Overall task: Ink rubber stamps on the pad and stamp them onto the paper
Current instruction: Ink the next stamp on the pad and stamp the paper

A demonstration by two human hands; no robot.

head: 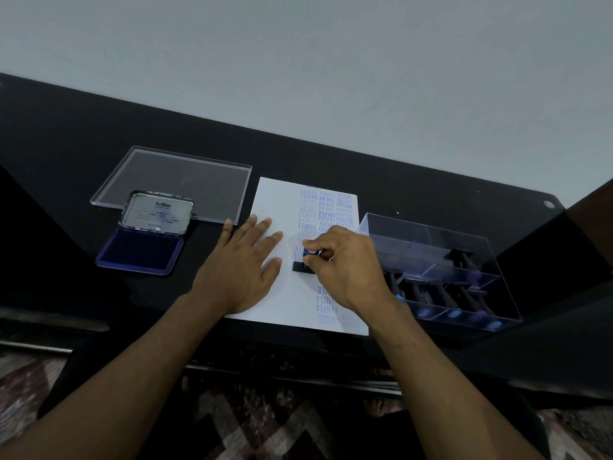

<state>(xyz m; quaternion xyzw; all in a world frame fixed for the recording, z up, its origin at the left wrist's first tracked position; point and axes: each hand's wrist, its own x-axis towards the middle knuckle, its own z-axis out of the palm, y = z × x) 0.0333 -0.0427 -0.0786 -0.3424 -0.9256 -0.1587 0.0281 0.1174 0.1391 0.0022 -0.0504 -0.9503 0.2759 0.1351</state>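
One stamp (pixel 304 264) sits on the paper (pixel 282 293), its dark base lying sideways. The right hand (pixel 345 263) pinches its blue knob from above. The left hand (pixel 242 260) lies flat, holding the paper. The ink pad (pixel 139 252) waits far left.

Ink pad (pixel 139 252) left of paper (pixel 282 194)

Right hand (pixel 345 263) pinches a stamp (pixel 306 260) down on the paper (pixel 275 200) mid-frame, left hand (pixel 242 263) flat on the sheet's left side. Open ink pad (pixel 139 252) at left, stamp box (pixel 441 273) at right.
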